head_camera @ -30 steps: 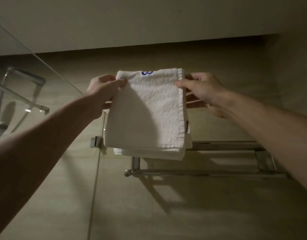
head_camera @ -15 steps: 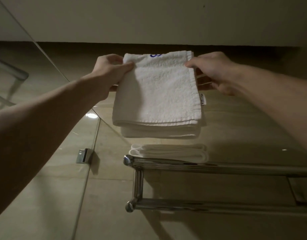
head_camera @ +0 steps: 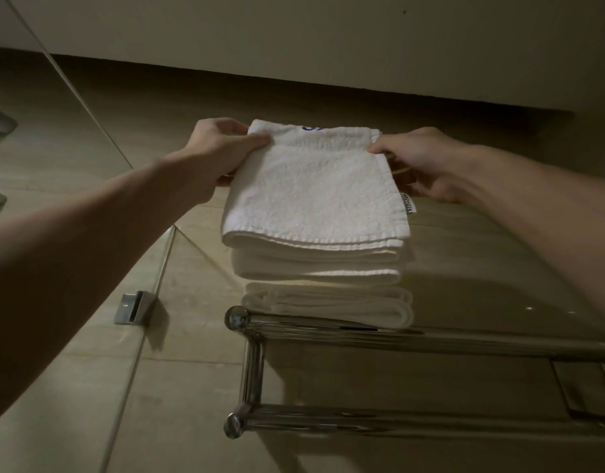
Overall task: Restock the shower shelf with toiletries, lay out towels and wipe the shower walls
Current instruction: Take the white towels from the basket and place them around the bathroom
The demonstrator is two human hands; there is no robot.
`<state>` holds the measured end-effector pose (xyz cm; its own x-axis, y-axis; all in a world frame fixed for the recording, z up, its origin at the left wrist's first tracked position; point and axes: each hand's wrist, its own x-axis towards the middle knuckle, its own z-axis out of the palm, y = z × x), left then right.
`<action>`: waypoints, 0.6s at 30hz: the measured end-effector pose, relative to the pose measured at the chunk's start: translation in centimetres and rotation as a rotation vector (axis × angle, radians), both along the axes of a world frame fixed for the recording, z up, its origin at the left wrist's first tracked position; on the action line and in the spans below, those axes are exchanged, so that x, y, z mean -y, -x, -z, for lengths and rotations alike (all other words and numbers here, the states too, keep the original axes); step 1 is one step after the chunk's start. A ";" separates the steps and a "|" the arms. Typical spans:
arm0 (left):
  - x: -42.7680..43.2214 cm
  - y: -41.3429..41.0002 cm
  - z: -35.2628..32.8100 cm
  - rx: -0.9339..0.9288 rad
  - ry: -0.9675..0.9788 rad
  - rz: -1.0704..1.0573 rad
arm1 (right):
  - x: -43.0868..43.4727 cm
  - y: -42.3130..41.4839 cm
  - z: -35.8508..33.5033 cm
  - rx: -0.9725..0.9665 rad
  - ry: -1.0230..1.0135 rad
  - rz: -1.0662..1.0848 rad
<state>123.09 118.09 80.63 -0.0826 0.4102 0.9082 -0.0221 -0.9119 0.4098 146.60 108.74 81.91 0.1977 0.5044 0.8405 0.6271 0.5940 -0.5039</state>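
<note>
The left hand (head_camera: 222, 145) and right hand (head_camera: 420, 162) are each pinching a far corner of the folded towel (head_camera: 311, 192), keeping it flat and square while lowering it onto the towel (head_camera: 328, 303) lying at the left end of the chrome rack (head_camera: 430, 339).

The white towel (head_camera: 314, 192) has blue marks (head_camera: 310, 128) at its far edge. Only their bottom part shows, so they cannot be read. A small white tag (head_camera: 409, 206) sticks out from the right side of the towel. It has tiny dark letters on it, but they are too small and blurry to read.
</note>
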 end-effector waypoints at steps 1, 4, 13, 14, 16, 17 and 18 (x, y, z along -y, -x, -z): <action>-0.2 -0.2 0.1 -0.006 0.008 -0.008 | -0.3 -0.1 0.1 -0.011 0.010 0.004; -0.9 -0.8 0.6 -0.010 0.035 -0.010 | -1.2 -0.4 0.3 -0.045 0.036 0.022; -4.4 -2.5 2.4 -0.044 0.145 -0.026 | -3.2 -1.7 1.9 -0.047 0.140 0.096; -4.6 -2.7 2.5 -0.057 0.160 -0.031 | -3.4 -1.8 2.1 -0.051 0.145 0.104; -5.2 -2.8 2.8 -0.112 0.207 -0.037 | -4.0 -2.1 2.3 -0.051 0.163 0.127; -5.4 -2.8 3.1 -0.145 0.233 -0.040 | -4.3 -2.2 2.5 -0.045 0.176 0.141; -5.6 -2.7 3.3 -0.169 0.254 -0.041 | -4.6 -2.2 2.6 -0.039 0.190 0.156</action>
